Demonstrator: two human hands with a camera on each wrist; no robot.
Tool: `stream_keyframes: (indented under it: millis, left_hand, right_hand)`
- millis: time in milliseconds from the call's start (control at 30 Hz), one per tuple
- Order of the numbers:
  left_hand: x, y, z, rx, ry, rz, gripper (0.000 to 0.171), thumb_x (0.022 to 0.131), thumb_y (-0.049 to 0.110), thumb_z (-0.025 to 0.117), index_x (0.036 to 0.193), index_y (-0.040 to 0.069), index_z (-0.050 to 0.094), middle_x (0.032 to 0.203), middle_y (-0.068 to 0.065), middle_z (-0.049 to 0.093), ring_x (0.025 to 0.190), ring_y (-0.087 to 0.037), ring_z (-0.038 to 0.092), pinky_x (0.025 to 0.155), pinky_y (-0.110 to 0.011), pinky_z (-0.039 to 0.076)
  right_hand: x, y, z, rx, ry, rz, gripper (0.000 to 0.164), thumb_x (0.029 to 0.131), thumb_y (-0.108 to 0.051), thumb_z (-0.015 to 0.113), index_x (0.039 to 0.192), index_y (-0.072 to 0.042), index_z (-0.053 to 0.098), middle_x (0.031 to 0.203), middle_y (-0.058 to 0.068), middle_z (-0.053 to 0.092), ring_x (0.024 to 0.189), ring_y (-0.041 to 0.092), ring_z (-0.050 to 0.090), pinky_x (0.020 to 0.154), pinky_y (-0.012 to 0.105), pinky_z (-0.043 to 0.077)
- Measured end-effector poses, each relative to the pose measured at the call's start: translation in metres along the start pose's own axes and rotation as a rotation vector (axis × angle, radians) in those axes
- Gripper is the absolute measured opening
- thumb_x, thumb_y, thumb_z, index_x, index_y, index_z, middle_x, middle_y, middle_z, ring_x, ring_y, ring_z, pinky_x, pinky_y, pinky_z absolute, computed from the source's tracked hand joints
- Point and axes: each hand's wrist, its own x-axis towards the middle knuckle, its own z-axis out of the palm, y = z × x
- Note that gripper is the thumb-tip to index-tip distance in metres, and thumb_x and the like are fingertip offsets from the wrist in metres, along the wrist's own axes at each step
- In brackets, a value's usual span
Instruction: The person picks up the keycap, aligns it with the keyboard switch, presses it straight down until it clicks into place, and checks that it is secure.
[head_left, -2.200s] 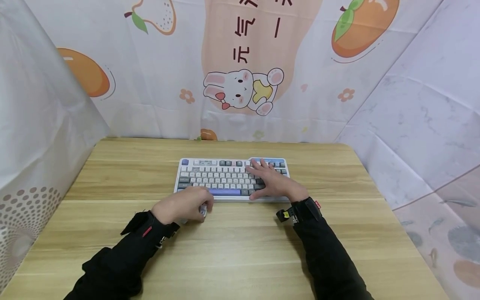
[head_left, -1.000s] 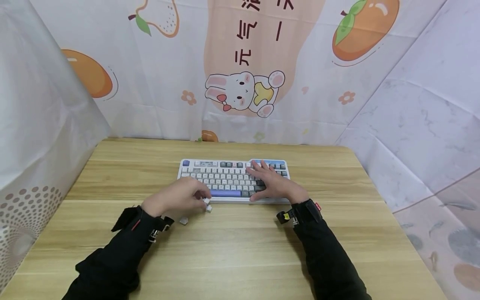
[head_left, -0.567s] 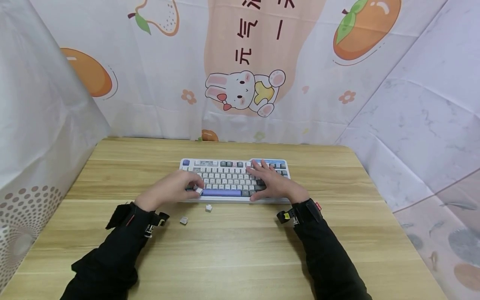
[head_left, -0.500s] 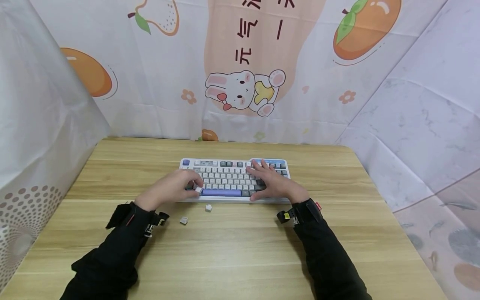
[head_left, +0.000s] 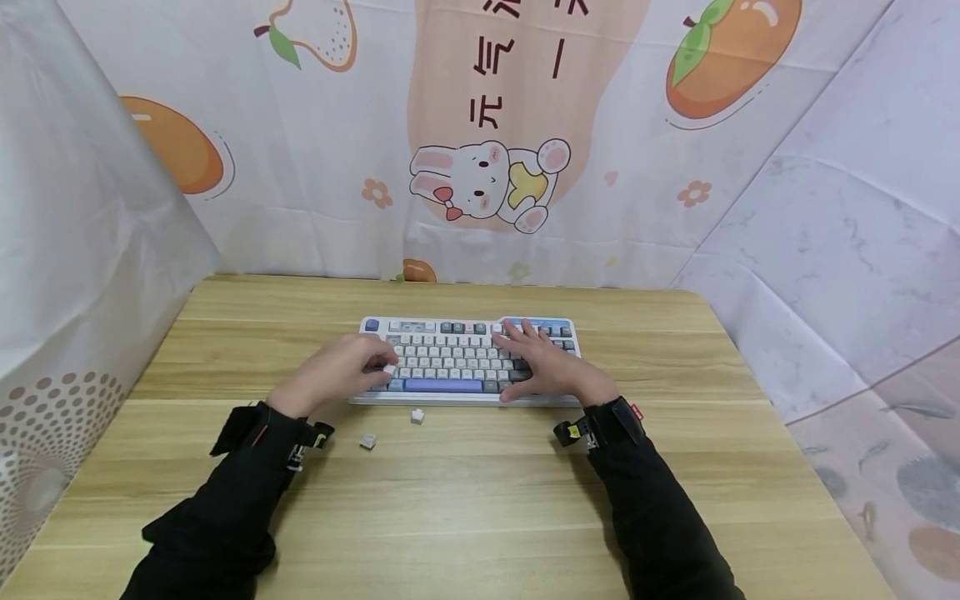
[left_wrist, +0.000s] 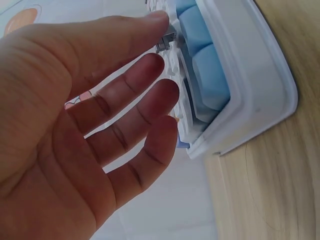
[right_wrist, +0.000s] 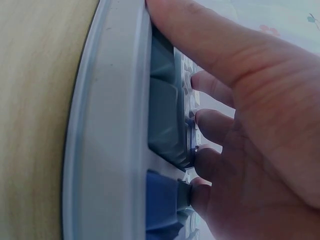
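Observation:
A white keyboard with white, grey and blue keys and a purple space bar lies on the wooden table. At its lower left, my left hand pinches a small white keycap between thumb and forefinger, close over the keys. In the left wrist view the other fingers of the left hand are bent loosely beside the key rows, near light blue keys. Spread over the keyboard's right side, my right hand rests with its thumb on the front edge and fingertips on the keys.
Two loose keycaps lie on the table in front of the keyboard, one white and one greyish. A printed cloth hangs behind the table's back edge, and more cloth hangs at both sides.
My left hand has lifted a keycap from in front of the keyboard and carried it up and left over the lower-left keys. Two keycaps beneath it came into sight. The right hand stays put.

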Motion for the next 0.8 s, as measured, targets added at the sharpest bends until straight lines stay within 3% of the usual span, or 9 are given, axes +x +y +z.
stream_keyframes:
  millis: [300, 533, 667, 800]
  left_hand:
    - [-0.0032, -0.0064, -0.0028, 0.073, 0.057, -0.054, 0.023, 0.091, 0.011, 0.077, 0.112, 0.001, 0.076, 0.106, -0.01, 0.073, 0.099, -0.023, 0.068, 0.087, -0.046, 0.055]
    - [-0.0024, -0.0036, -0.002, 0.084, 0.082, -0.043, 0.032, 0.087, 0.022, 0.082, 0.112, 0.002, 0.076, 0.107, -0.01, 0.074, 0.1, -0.024, 0.069, 0.087, -0.046, 0.055]
    - [0.0, -0.0011, 0.0016, 0.117, 0.112, -0.055, 0.034, 0.085, 0.029, 0.084, 0.108, 0.004, 0.077, 0.1, -0.007, 0.073, 0.09, -0.02, 0.067, 0.08, -0.043, 0.055]
    - [0.0013, -0.0012, 0.005, 0.131, 0.144, -0.054, 0.027, 0.084, 0.026, 0.085, 0.101, 0.005, 0.077, 0.086, -0.003, 0.069, 0.076, -0.016, 0.058, 0.067, -0.035, 0.049]
  right_hand:
    - [0.0003, -0.0004, 0.0, 0.001, 0.001, 0.011, 0.102, 0.082, -0.051, 0.08, 0.162, -0.018, 0.025, 0.169, 0.009, 0.001, 0.154, 0.036, -0.008, 0.122, 0.055, -0.002]
    - [-0.0009, -0.0009, -0.0006, 0.005, 0.0, 0.018, 0.103, 0.082, -0.052, 0.08, 0.163, -0.019, 0.024, 0.17, 0.008, 0.0, 0.154, 0.034, -0.01, 0.122, 0.055, -0.003]
    - [-0.0011, -0.0014, -0.0012, 0.008, -0.002, 0.017, 0.103, 0.082, -0.052, 0.079, 0.163, -0.02, 0.024, 0.169, 0.008, 0.0, 0.154, 0.034, -0.01, 0.122, 0.055, -0.003]
    - [-0.0014, -0.0024, -0.002, 0.02, -0.014, 0.017, 0.102, 0.083, -0.051, 0.079, 0.163, -0.02, 0.023, 0.17, 0.007, -0.001, 0.154, 0.032, -0.011, 0.122, 0.054, -0.004]
